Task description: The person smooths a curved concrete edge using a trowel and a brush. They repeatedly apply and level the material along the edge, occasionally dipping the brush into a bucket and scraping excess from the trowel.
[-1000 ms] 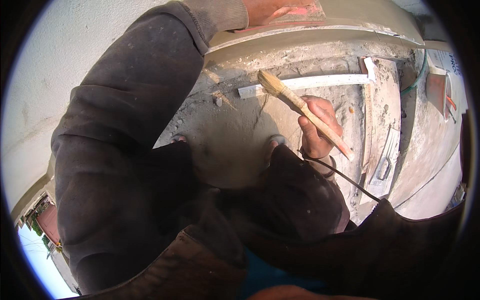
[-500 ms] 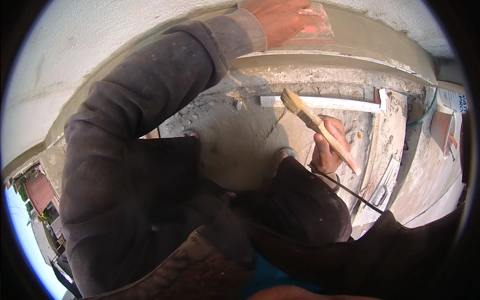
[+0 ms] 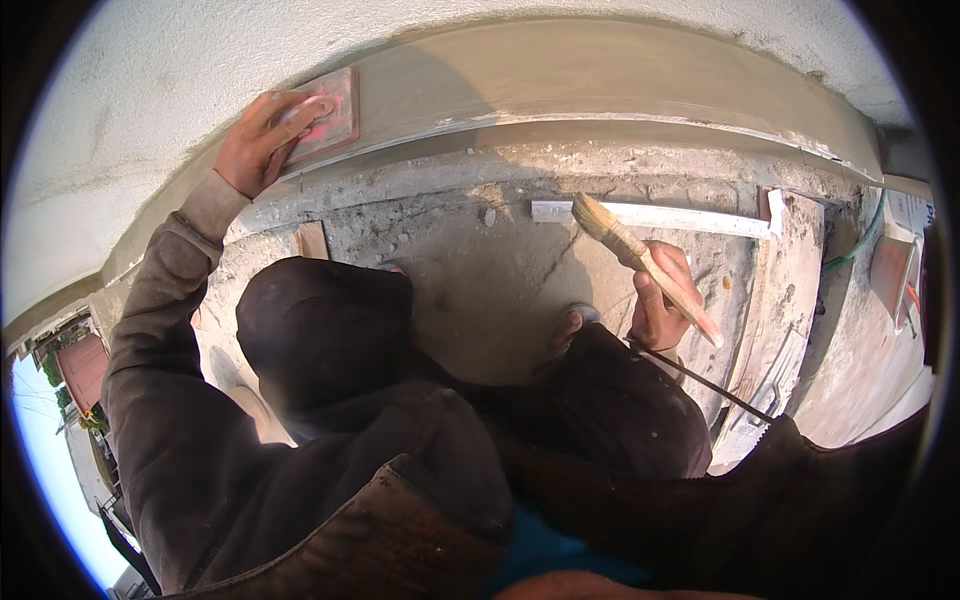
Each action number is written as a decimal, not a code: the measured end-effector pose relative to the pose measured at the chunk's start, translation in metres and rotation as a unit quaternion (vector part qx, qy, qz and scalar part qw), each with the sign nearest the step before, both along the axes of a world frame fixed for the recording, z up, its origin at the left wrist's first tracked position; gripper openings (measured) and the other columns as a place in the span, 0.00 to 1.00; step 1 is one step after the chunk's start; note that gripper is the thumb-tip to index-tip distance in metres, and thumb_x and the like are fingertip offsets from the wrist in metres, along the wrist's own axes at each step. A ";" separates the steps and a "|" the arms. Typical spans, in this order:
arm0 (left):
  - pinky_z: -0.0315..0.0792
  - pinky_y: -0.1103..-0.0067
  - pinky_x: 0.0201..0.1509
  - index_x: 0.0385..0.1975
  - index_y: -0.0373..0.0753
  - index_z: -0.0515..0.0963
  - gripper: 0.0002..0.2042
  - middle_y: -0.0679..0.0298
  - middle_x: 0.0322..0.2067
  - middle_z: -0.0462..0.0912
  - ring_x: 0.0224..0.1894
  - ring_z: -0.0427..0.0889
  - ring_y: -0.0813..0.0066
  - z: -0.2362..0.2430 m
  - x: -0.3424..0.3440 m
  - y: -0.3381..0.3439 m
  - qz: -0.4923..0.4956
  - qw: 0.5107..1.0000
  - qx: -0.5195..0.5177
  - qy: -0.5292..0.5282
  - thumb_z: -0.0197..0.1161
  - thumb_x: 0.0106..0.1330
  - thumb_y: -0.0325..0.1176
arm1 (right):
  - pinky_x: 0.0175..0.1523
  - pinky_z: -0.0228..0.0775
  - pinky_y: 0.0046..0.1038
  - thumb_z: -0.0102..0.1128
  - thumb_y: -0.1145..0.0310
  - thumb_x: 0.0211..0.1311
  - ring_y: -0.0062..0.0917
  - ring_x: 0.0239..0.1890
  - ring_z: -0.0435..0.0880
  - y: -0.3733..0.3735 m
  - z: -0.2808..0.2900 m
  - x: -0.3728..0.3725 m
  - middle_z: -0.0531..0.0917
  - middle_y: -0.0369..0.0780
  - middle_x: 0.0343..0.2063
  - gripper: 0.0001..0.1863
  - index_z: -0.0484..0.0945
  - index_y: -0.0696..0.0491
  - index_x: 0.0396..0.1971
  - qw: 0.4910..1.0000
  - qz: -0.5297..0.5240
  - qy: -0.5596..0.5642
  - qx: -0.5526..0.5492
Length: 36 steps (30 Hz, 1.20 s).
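My left hand (image 3: 258, 142) is closed on a reddish plastering float (image 3: 342, 112), which lies flat against a band of smooth wet mortar (image 3: 600, 75) along the foot of the wall. The hand covers the float's handle. Low on the right, my right hand (image 3: 662, 300) grips a paintbrush (image 3: 622, 242) by its pale wooden handle, the stiff, mortar-coloured bristles pointing up and left. The brush is held above the ground, apart from the mortar.
A white rough wall (image 3: 250, 50) rises beyond the mortar band. On the ground lie a white straight strip (image 3: 660, 215) and a worn wooden board (image 3: 790, 250). A reddish container (image 3: 890, 270) and a green hose (image 3: 855, 245) are at the right. My knees are bent below.
My left hand has slid the float far to the left along the mortar band, uncovering the smooth stretch behind it. My right hand with the paintbrush has barely moved.
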<state>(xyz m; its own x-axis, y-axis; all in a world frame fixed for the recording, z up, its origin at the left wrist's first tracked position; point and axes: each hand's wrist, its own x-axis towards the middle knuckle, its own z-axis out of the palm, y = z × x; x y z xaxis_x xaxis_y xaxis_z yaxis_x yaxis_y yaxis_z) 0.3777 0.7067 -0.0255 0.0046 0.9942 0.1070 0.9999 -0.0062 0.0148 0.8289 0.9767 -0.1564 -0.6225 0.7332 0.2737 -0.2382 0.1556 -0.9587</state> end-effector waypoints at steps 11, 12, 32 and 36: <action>0.71 0.65 0.61 0.53 0.34 0.77 0.14 0.52 0.51 0.79 0.55 0.76 0.55 -0.020 0.137 0.276 -0.068 0.995 0.035 -0.069 0.51 0.74 0.31 | 0.53 0.76 0.36 0.70 0.76 0.60 0.39 0.47 0.84 0.000 0.003 0.010 0.84 0.52 0.44 0.17 0.82 0.61 0.50 0.999 -0.009 -0.030 0.032; 0.75 0.65 0.59 0.61 0.46 0.78 0.22 0.61 0.54 0.80 0.54 0.79 0.58 -0.048 0.112 0.235 -0.014 0.985 0.018 -0.172 0.66 0.65 0.30 | 0.53 0.76 0.36 0.70 0.76 0.60 0.39 0.47 0.84 0.001 0.005 0.012 0.84 0.52 0.45 0.17 0.82 0.62 0.50 0.998 -0.003 -0.043 0.045; 0.74 0.71 0.60 0.61 0.50 0.76 0.22 0.64 0.51 0.80 0.54 0.78 0.65 -0.032 0.128 0.230 -0.009 0.994 0.105 -0.003 0.64 0.66 0.34 | 0.56 0.75 0.39 0.68 0.64 0.66 0.38 0.50 0.81 -0.013 -0.006 0.004 0.81 0.52 0.48 0.22 0.80 0.63 0.54 0.998 0.032 -0.059 0.014; 0.75 0.66 0.57 0.63 0.50 0.75 0.25 0.58 0.51 0.81 0.53 0.79 0.58 -0.028 0.048 0.080 0.036 0.998 0.054 -0.027 0.67 0.65 0.31 | 0.56 0.73 0.37 0.68 0.69 0.65 0.37 0.49 0.81 -0.010 -0.007 -0.008 0.82 0.51 0.47 0.20 0.80 0.63 0.54 0.992 0.078 -0.090 0.038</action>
<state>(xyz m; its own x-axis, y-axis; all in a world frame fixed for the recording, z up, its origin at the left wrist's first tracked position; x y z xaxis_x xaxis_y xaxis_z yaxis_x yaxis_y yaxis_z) 0.4258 0.7862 -0.0537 -0.0762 0.9745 0.2110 0.9954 0.0621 0.0725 0.8212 0.9664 -0.1630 -0.7708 0.6055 0.1982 -0.0906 0.2038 -0.9748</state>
